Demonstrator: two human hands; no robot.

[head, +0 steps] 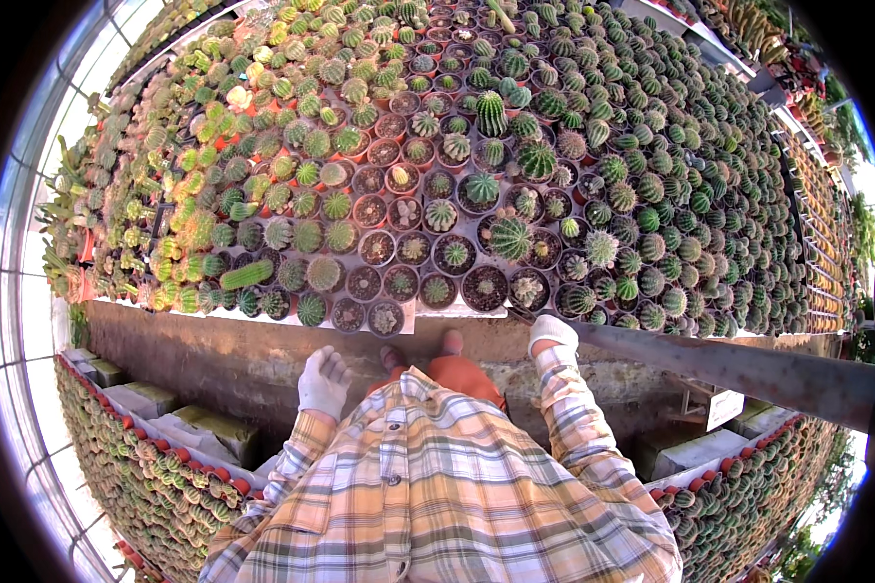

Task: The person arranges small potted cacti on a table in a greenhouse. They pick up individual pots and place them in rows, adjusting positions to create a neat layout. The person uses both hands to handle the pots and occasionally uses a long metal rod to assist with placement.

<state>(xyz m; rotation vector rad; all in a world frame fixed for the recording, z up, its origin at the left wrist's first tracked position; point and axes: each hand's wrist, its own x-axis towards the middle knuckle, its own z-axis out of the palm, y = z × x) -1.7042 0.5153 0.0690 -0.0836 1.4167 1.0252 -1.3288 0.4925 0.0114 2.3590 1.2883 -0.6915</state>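
Note:
My left hand (324, 382), in a white glove, hangs over the walkway in front of the bench with its fingers loosely bent. Nothing shows in it. At the bench's front edge is my right hand (554, 331), also gloved in white, beside a small potted cactus (528, 288). A narrow dark piece (523, 315) shows just left of its fingers; whether the hand grips it is hidden. Before me stand many round ribbed cacti in small pots, among them a large dark pot (485, 287) with a tiny cactus and a taller columnar cactus (491, 114).
A rusty metal post (700, 357) crosses from the right edge to my right hand. One green cactus (246, 274) lies on its side over other pots. Behind me are concrete blocks (215, 430), more cactus rows (153, 474) and a white sign (725, 408) bearing writing.

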